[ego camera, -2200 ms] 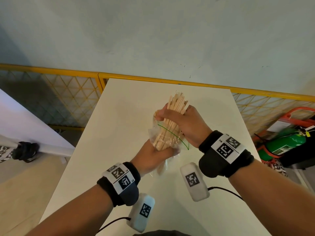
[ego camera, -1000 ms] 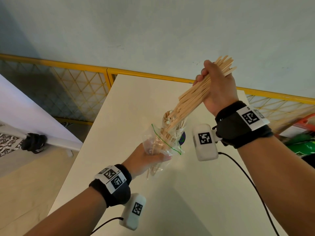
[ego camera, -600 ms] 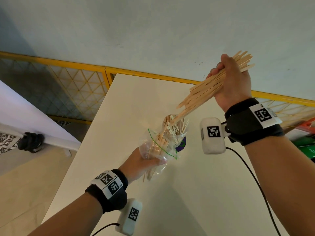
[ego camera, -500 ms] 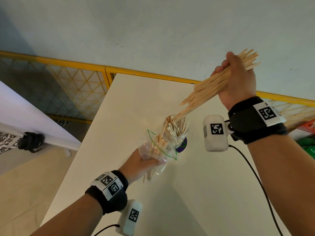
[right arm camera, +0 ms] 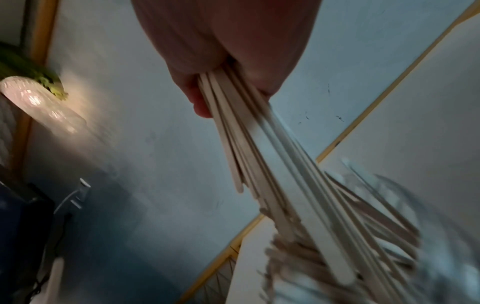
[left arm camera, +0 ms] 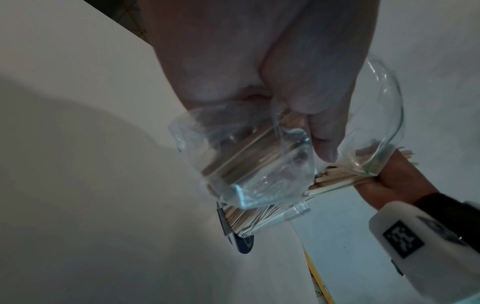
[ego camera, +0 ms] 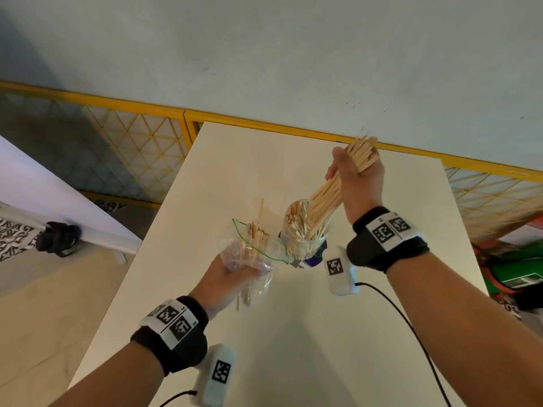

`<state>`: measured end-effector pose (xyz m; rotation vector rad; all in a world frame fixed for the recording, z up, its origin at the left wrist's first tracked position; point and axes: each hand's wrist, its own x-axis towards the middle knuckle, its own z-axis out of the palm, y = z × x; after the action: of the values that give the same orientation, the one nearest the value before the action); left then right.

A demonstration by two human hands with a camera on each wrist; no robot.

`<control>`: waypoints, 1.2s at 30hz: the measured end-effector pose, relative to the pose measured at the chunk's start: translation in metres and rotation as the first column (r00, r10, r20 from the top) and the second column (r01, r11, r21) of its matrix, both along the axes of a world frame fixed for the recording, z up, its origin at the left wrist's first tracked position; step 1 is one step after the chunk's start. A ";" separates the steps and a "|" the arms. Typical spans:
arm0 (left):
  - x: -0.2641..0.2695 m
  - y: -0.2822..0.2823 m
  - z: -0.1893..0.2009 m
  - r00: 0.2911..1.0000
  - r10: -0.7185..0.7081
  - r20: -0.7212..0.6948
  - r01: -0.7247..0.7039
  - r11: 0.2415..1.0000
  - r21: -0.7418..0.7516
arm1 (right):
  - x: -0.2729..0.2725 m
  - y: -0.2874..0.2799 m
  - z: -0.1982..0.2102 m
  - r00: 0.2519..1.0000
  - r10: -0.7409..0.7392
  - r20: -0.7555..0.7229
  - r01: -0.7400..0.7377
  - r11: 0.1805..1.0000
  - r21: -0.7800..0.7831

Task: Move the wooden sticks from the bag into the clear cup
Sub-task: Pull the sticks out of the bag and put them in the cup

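My right hand [ego camera: 354, 179] grips a thick bundle of wooden sticks [ego camera: 329, 193] near its upper end; the lower ends dip into the clear cup [ego camera: 305, 233], which stands on the white table [ego camera: 293, 333] with several sticks inside. In the right wrist view the bundle [right arm camera: 259, 156] runs down from my fist into the blurred cup [right arm camera: 405, 236]. My left hand [ego camera: 232, 277] holds the clear zip bag [ego camera: 252, 254] upright just left of the cup, with several sticks [ego camera: 257, 230] still poking out. The left wrist view shows my fingers [left arm camera: 322, 131] curled round the bag [left arm camera: 249, 168].
A dark round label [ego camera: 314, 257] lies under the cup. A yellow mesh fence [ego camera: 123, 148] borders the table's far edge, before a pale wall. A green extinguisher [ego camera: 517, 274] sits at right, a white board [ego camera: 58, 207] at left. A black cable [ego camera: 411, 327] trails from my right wrist.
My right hand has pulled the bundle fully out of the bag, swung it down from high up, and its tips have entered the cup. The left hand keeps holding the bag.
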<state>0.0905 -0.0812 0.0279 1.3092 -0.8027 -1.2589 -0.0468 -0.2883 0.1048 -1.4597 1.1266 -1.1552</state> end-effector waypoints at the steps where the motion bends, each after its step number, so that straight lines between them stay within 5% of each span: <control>1: 0.000 0.000 -0.001 1.000 0.006 -0.007 -0.006 1.000 0.002 | 0.001 0.002 -0.005 1.000 0.009 -0.005 -0.009 1.000 0.009; 17: 0.003 -0.010 0.003 0.999 0.053 -0.011 -0.053 0.998 -0.019 | 0.014 0.020 -0.020 0.969 0.244 -0.048 -0.239 0.967 0.090; 29: 0.007 -0.004 0.003 0.997 0.071 -0.014 -0.071 0.997 -0.005 | -0.001 0.016 -0.035 0.978 0.165 -0.129 -0.151 0.982 0.112; 36: 0.004 -0.006 0.005 0.998 0.048 0.029 -0.047 0.999 -0.005 | -0.003 0.023 -0.052 0.930 0.218 -0.297 -0.200 0.976 0.090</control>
<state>0.0943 -0.0873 0.0334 1.3379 -0.7900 -1.2023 -0.0497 -0.2653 0.0532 -1.7070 1.1664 -0.7587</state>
